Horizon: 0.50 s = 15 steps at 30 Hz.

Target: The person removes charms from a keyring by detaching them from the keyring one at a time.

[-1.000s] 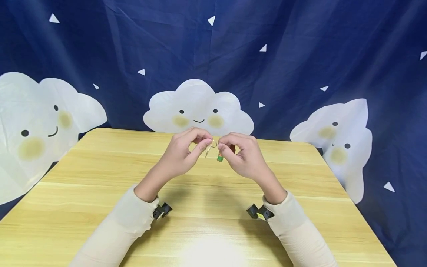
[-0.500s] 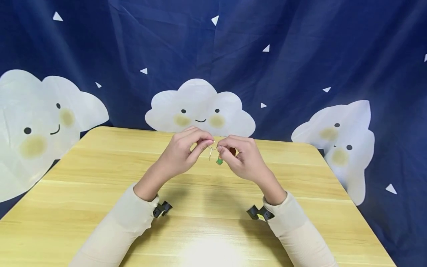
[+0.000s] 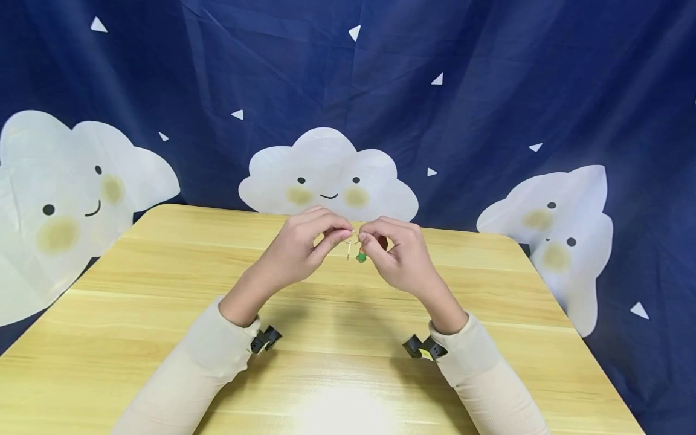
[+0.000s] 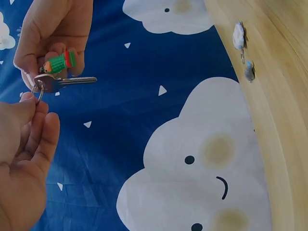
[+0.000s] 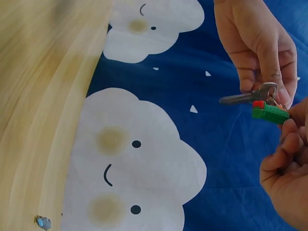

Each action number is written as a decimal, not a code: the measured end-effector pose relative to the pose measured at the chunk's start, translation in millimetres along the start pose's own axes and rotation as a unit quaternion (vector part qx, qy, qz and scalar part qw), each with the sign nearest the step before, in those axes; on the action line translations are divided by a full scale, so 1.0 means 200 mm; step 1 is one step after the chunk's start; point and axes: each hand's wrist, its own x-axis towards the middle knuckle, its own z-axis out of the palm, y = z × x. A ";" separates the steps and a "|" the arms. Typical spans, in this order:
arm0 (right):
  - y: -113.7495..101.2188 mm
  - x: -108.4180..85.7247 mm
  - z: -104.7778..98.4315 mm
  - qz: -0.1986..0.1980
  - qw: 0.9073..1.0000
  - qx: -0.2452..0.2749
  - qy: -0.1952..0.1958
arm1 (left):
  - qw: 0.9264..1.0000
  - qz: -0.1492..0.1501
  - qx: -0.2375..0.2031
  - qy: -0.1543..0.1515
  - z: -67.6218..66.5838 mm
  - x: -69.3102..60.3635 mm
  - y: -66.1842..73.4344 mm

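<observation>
Over the far half of the table, my left hand point(image 3: 296, 248) and right hand point(image 3: 399, 251) meet almost fingertip to fingertip. Thumb and forefinger of the left pinch a thin metal key ring point(image 4: 40, 97). A silver key point(image 4: 77, 81) hangs from that ring, below the fingertips in the head view. The right hand's thumb and forefinger pinch the end of a small green charm with a red tip point(image 5: 269, 113), which dangles beside the key. Its link to the ring is mostly covered by fingers.
The wooden table point(image 3: 326, 326) ends at a dark blue curtain point(image 3: 326, 66) printed with white clouds. In the left wrist view, a small white trinket point(image 4: 239, 36) and a grey-blue trinket point(image 4: 249, 72) lie on the tabletop.
The key has swung from a slant to hanging nearly straight down. Both hands keep their pinch and have shifted slightly right in the head view, as has the background.
</observation>
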 end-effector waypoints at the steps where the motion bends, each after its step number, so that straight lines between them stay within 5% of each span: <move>1: 0.00 0.00 0.00 0.003 1.000 -0.004 0.007 | 1.000 -0.015 -0.004 -0.003 0.00 0.00 0.00; 8: 0.00 0.00 -0.01 0.011 0.999 -0.001 0.035 | 0.995 -0.090 -0.045 0.014 0.00 -0.01 0.00; 15: -0.01 0.00 0.01 -0.004 1.000 0.009 0.009 | 0.999 -0.032 -0.006 0.044 0.01 0.00 0.00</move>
